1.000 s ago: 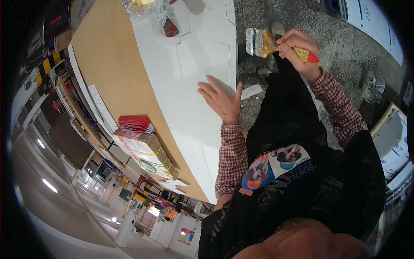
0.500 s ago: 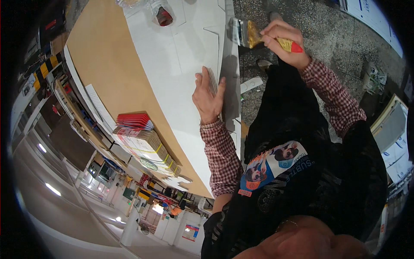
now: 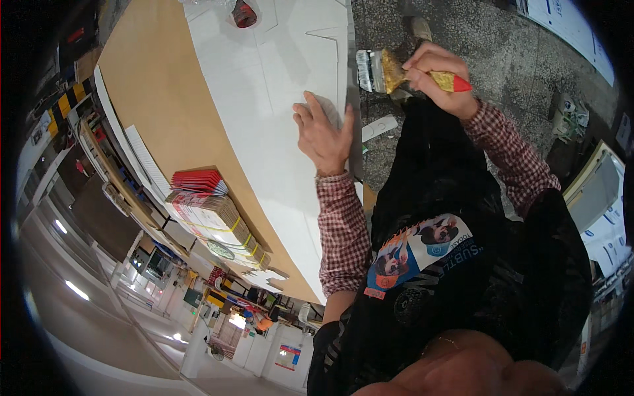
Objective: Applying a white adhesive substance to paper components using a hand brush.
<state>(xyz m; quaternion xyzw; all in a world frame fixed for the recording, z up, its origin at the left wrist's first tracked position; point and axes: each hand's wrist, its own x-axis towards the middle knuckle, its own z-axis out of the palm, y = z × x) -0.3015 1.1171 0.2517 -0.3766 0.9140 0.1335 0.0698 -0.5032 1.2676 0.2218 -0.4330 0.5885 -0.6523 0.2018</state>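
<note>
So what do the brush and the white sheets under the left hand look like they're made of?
Brush: pale bristles, a glue-coated yellowish ferrule, and a yellow, red-tipped handle, likely painted wood or plastic. White sheets: matte, flat, die-cut with crisp edges, probably cardboard or thick paper.

A single head-worn fisheye camera looks steeply down the wearer's own chest and forearms, close over the near edge of the worktop [image 3: 158,119]. The left hand [image 3: 323,135] and right hand [image 3: 439,76] sit near the top of the frame, with the floor [image 3: 515,59] beyond at upper right. Straight edges curve toward the dark rim, and distant shelving bends along the left side.
</note>
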